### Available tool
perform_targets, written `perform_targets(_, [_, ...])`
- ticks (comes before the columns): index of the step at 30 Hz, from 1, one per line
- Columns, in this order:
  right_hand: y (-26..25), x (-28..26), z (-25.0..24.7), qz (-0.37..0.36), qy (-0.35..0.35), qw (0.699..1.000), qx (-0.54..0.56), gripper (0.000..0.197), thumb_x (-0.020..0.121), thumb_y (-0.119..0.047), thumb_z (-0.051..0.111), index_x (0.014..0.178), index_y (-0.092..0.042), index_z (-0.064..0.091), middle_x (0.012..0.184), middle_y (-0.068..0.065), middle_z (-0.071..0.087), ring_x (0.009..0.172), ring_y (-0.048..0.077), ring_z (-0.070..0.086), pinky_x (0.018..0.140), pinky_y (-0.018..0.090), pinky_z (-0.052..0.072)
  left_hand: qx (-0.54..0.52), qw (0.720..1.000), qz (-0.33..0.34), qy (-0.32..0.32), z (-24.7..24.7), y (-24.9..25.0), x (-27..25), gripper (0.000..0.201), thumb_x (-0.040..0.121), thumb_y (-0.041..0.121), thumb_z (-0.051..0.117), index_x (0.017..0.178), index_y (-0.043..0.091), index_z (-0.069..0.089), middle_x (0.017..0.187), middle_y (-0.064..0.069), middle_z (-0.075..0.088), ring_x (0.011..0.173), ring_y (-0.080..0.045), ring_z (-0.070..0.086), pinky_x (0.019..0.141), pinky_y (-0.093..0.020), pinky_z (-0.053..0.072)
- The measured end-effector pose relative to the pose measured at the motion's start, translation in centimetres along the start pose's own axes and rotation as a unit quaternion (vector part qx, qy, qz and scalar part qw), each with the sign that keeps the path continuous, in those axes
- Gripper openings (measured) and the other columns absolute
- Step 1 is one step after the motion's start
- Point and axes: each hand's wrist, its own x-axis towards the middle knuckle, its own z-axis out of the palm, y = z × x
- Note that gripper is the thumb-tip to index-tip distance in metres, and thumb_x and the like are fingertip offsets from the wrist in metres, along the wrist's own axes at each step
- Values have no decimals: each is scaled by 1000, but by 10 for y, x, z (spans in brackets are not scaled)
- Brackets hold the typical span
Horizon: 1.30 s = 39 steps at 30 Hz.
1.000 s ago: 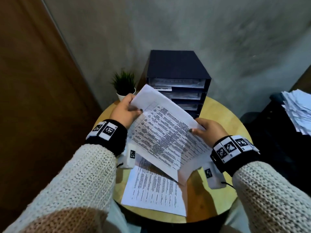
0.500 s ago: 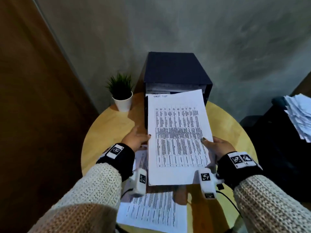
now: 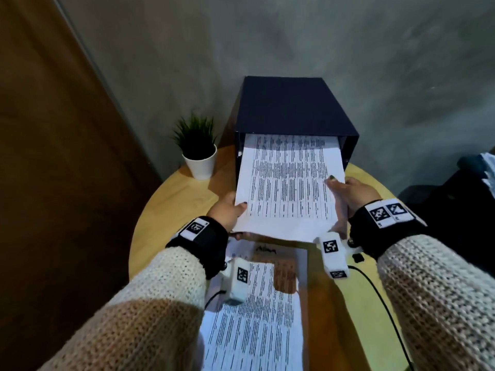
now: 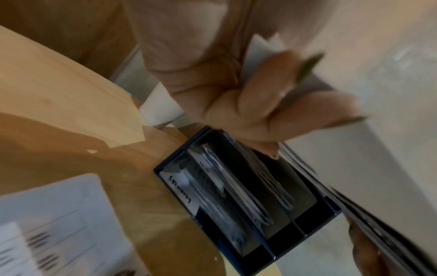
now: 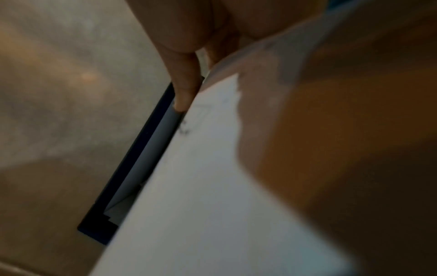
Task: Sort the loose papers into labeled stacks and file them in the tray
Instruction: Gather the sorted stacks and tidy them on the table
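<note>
A printed sheaf of papers (image 3: 288, 183) lies flat between both hands, its far end inside the top slot of the dark blue file tray (image 3: 292, 105). My left hand (image 3: 227, 210) pinches the near left edge, thumb on top. My right hand (image 3: 348, 190) pinches the right edge, thumb on the print. In the left wrist view the tray (image 4: 248, 196) shows several slots with papers and a handwritten label. In the right wrist view a finger lies along the paper's (image 5: 212, 186) edge at the tray slot (image 5: 132, 168).
More printed sheets (image 3: 257, 311) lie on the round wooden table (image 3: 171, 199) under my forearms. A small potted plant (image 3: 198, 151) stands left of the tray. A pile of loose papers (image 3: 488, 172) sits at the far right. A grey wall is behind.
The sheaf turned from tilted to flat and lengthwise, then moved forward; its far end now sits inside the tray's top slot. Both hands went forward with it.
</note>
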Motion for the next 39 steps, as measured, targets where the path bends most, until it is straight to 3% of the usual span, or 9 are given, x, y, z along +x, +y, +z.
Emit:
perform_targets(3, [-2,3,-7,26,-57,998,10,40,77,-39,73,102,-11,59,97,18,63,80,29,58,73,39,51,-12,1000,-5,24,3,19,13,24,101,13,40,124,7,42,77,-14,60,36,-17,55,31,-17,37])
perform_targets(11, [-13,15,-6,92,-136,960,227,12,93,0,49,84,-7,53,54,1,53,30,6,45,30,13,35,-91,995,3,50,10,72,49,38,96,36,50,121,7,48,68,-6,50,25,-4,44,31,-11,33])
perform_targets(18, [-40,37,21,27,-64,891,448,19,97,8,34,85,-2,46,92,16,60,75,21,72,72,36,58,-363,931,-9,37,22,95,73,27,94,-5,48,120,-12,44,117,-32,57,86,-25,66,62,-22,58])
perform_targets(22, [-42,48,35,-4,-76,877,474,27,96,8,32,81,-10,46,56,1,67,63,13,72,82,34,51,-304,950,3,66,28,95,90,25,91,-11,45,72,5,46,83,-10,55,84,-19,62,87,-31,52])
perform_targets(25, [-40,53,41,-12,-84,878,471,28,95,9,33,80,-9,48,51,-1,67,59,12,71,73,33,56,-198,975,19,104,32,97,96,17,85,-7,53,101,-7,59,112,-25,61,116,-37,56,103,-45,45])
perform_targets(28, [-42,50,41,-21,-97,887,451,22,95,6,39,84,-7,51,75,6,65,79,17,67,85,32,54,-85,986,20,142,38,96,100,32,85,3,56,114,-10,56,119,-26,59,113,-40,56,93,-43,47])
perform_targets(32, [-33,44,33,-27,-118,904,409,15,95,-3,44,98,-9,57,100,6,63,95,17,63,96,35,47,-117,987,18,107,37,94,93,28,88,-2,51,69,18,48,73,2,51,75,-17,53,71,-25,44])
perform_targets(36, [-12,30,26,-33,-146,923,356,26,97,-8,41,120,-13,52,112,4,63,104,17,62,96,34,47,-274,960,36,40,29,80,72,40,92,-18,34,130,-8,42,120,-21,53,117,-27,56,94,-29,46])
perform_targets(39, [7,13,23,-7,-122,946,300,30,94,-2,44,120,-13,53,108,7,66,98,22,64,90,37,50,-204,978,38,27,16,55,54,39,94,-13,35,128,-3,50,100,-11,62,85,-20,66,72,-23,55])
